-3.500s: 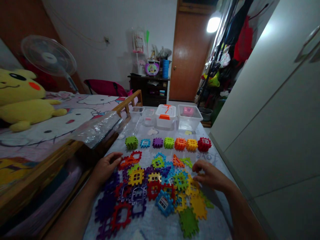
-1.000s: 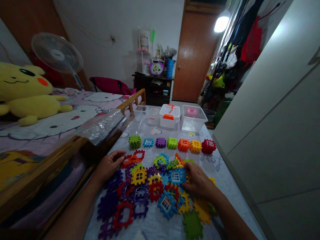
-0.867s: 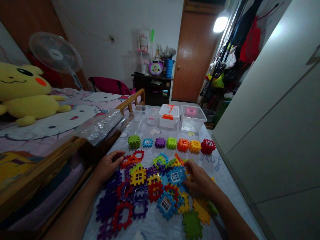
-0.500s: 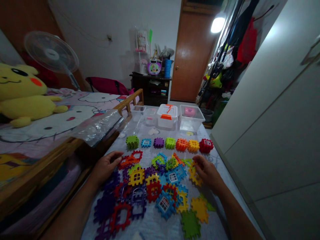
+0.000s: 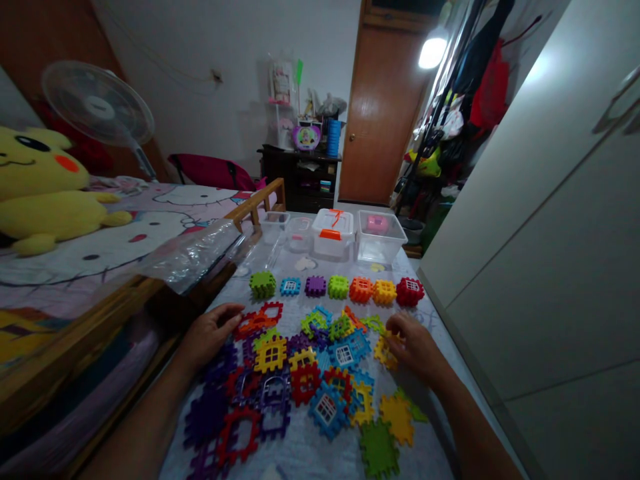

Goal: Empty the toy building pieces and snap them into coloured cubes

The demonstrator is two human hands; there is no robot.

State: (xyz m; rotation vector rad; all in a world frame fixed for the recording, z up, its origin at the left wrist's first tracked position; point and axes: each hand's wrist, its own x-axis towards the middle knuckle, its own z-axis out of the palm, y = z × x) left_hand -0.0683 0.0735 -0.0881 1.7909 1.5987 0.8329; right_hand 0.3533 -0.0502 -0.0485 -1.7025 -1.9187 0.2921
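Interlocking plastic building blocks lie in a loose heap on the patterned cloth. My left hand (image 5: 213,333) rests at the heap's left side, thumb and fingers apart, its fingertips by a red block (image 5: 250,325). On the right, my right hand (image 5: 413,343) has its fingers closed at the edge of a yellow block (image 5: 386,352); the fingers partly hide it. Between the hands lie a yellow window block (image 5: 271,355), a blue window block (image 5: 327,410) and a red frame block (image 5: 239,437). A green square block (image 5: 379,448) lies nearest me.
Beyond the heap runs a row of stacked blocks, from a green stack (image 5: 263,285) to a red stack (image 5: 410,291). Behind them stand a lidded clear box (image 5: 333,233) and an open clear bin (image 5: 381,243). A wooden bed rail (image 5: 260,200) borders the left; a pale cabinet (image 5: 540,267) the right.
My right hand has dipped slightly and its fingers have closed at the yellow block, which has shifted a little. My left hand stays almost still. The whole view has drifted slightly.
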